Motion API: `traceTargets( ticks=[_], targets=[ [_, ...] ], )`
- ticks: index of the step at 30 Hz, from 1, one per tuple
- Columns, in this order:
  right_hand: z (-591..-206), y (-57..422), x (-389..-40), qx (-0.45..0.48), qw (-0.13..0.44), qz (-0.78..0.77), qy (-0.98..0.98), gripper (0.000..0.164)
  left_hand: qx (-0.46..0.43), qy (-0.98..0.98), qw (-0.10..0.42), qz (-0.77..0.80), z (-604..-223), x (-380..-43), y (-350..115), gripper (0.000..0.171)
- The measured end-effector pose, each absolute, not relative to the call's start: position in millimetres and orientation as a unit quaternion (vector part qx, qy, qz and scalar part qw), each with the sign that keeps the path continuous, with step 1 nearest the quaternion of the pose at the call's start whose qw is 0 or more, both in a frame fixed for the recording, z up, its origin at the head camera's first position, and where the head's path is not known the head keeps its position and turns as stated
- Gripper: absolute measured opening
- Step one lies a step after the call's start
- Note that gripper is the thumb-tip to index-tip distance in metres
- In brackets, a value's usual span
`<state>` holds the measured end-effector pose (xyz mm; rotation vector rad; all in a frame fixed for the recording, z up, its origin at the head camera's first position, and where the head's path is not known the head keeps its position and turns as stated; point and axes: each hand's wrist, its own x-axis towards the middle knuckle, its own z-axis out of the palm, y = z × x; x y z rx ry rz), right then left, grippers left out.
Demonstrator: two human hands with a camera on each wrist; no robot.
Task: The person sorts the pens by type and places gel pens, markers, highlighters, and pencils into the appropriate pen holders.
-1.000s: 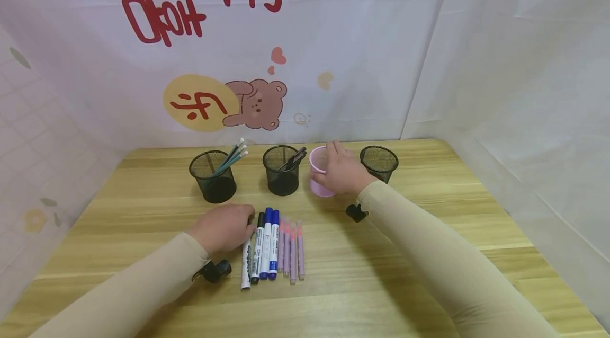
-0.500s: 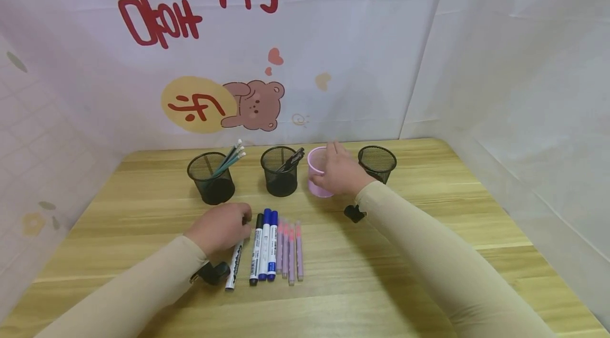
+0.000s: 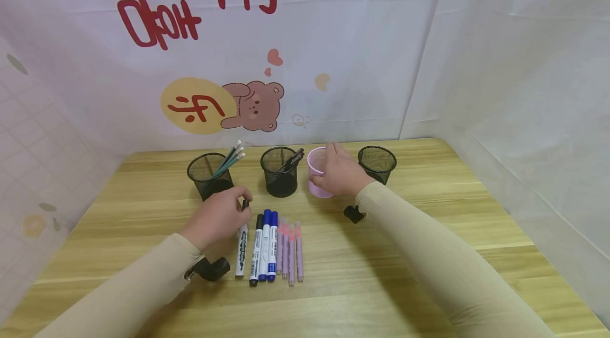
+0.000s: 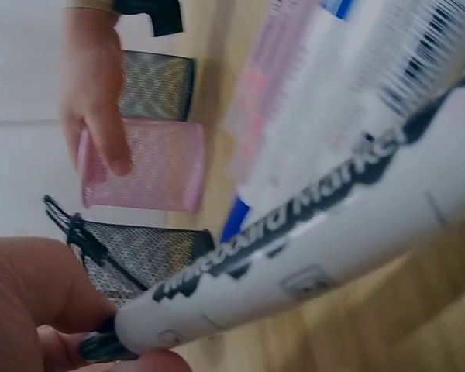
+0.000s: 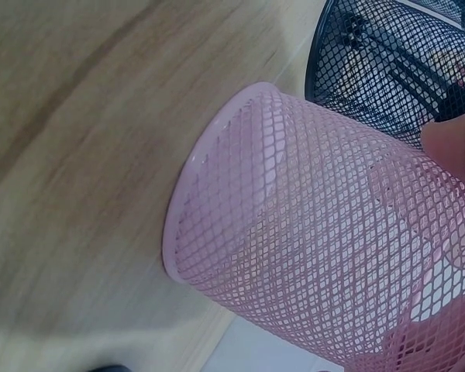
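Observation:
My left hand (image 3: 218,219) pinches a white whiteboard marker (image 3: 242,253) by its black cap between thumb and fingers. Close up in the left wrist view, the marker's printed barrel (image 4: 294,240) slants across the picture. Just right of it lie a black-capped marker (image 3: 257,253) and two blue-capped markers (image 3: 267,245), side by side. My right hand (image 3: 342,171) grips a pink mesh pen cup (image 3: 318,187) at the rim, thumb on the near side. The cup's mesh wall (image 5: 310,217) stands upright on the wood, and nothing shows inside it.
Beside the markers lie several pale purple pens (image 3: 292,261). A black mesh cup (image 3: 209,168) with pencils (image 3: 231,160) stands at the left; another black cup (image 3: 280,181) holds black pens (image 3: 295,158). A third black cup (image 3: 376,160) is partly behind my right hand. A printed cloth (image 3: 362,62) hangs behind.
The left hand first drew the marker leftward out of the row, then moved it up and slightly right, its cap now showing. The right hand stays on the pink cup.

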<state>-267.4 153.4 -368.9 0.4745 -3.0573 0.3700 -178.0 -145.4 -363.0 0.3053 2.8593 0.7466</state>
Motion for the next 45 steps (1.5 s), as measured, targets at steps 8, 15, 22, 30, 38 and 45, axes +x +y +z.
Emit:
traceTargets(
  ticks=[8, 15, 22, 30, 38, 45],
  targets=[
    [-371, 154, -268, 0.152, 0.016, 0.122, -0.981, 0.095, 0.128, 0.930, 0.000, 0.344, -352, -180, -141, 0.029],
    [-372, 154, -269, 0.148, 0.013, 0.125, -0.981, 0.095, 0.131, 0.873, -0.038, 0.468, -348, -181, -132, 0.032],
    [-373, 154, -269, 0.142, 0.014, 0.126, -0.982, 0.094, 0.138, 0.806, -0.088, 0.569, -347, -188, -118, 0.031],
    [-373, 153, -268, 0.143, 0.017, 0.133, -0.981, 0.090, 0.116, 0.727, -0.185, 0.651, -348, -199, -95, 0.030],
    [-375, 155, -270, 0.148, 0.016, 0.123, -0.981, 0.096, 0.091, 0.666, -0.252, 0.697, -353, -210, -70, 0.030],
    [-375, 154, -269, 0.155, 0.022, 0.122, -0.980, 0.085, 0.090, 0.676, -0.279, 0.676, -361, -218, -58, 0.030]
  ],
)
